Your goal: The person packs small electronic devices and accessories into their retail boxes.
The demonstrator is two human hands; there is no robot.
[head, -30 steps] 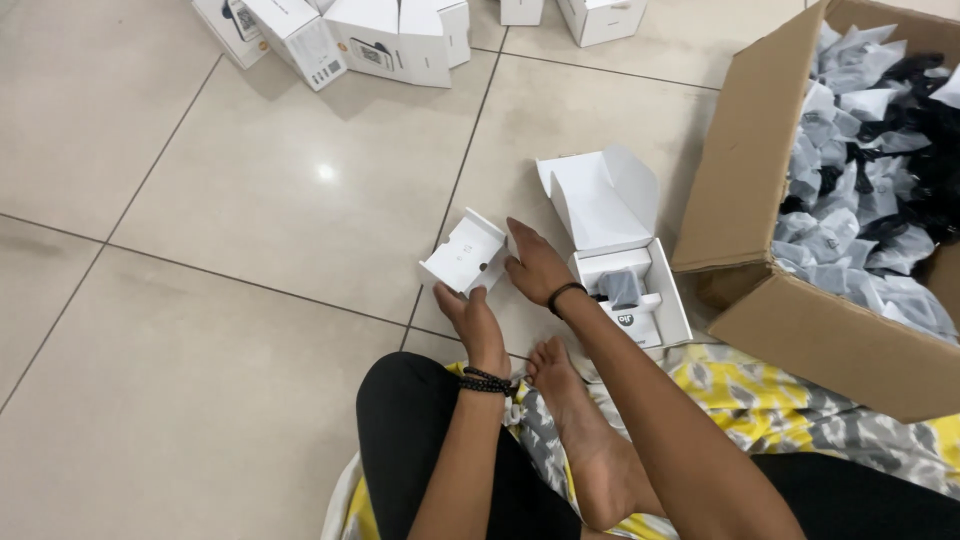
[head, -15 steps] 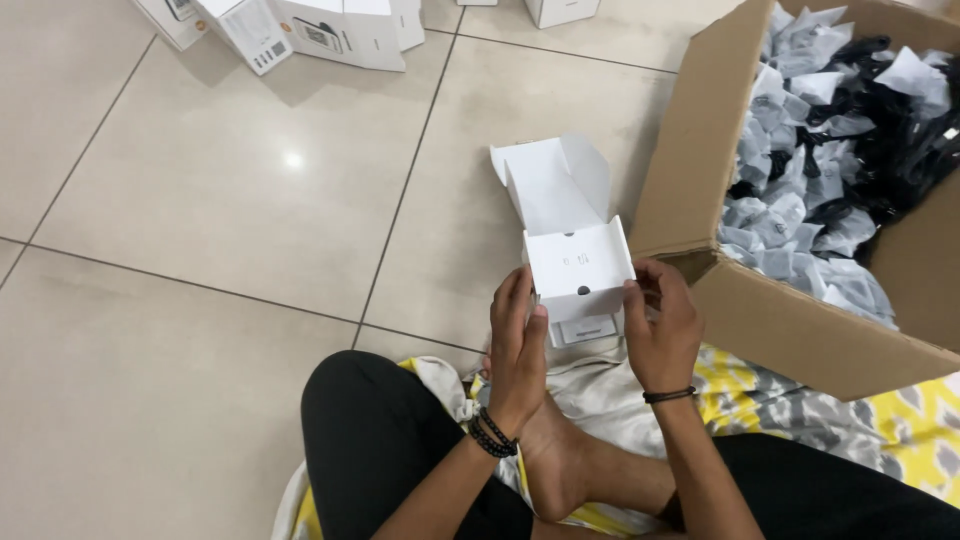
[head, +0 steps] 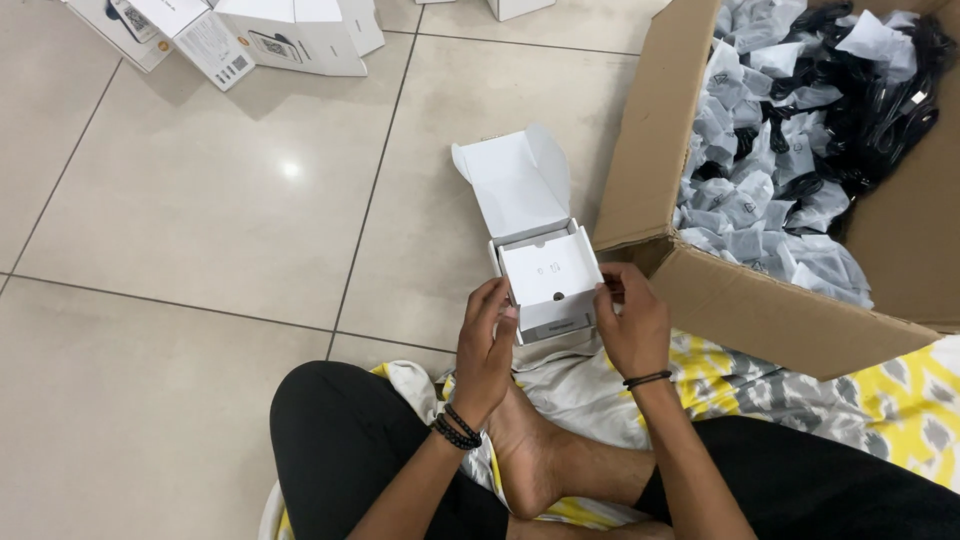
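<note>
The person sits on the floor [head: 180, 400] with legs folded, in black trousers, and one bare foot [head: 535, 465] rests on a yellow, grey and white patterned cloth [head: 720, 375] spread under them. Just above the foot, both hands hold a small white box [head: 548, 280] between them, lifted a little over the cloth. The left hand [head: 487, 345] wears dark bead bracelets at the wrist and its fingers curl around the left side of the box, pressed against its wall. The right hand [head: 632, 320] wears a thin dark band at the wrist and its fingers pinch the right side of the box near the top edge. The box is open, and its white lid flap [head: 518, 180] stands up and leans away from the person. Inside the box lies a flat white insert with a small dark hole near its front edge. Just to the right of the box, close to the right hand, sits a big brown cardboard carton [head: 740, 300] with its flaps open. It is full of many small clear bags [head: 760, 190] with dark things inside, and black cords [head: 880, 100] are piled toward its far right side. Farther away, near the far left part of the floor, several more white boxes [head: 250, 35] lie together on the pale tiles.
</note>
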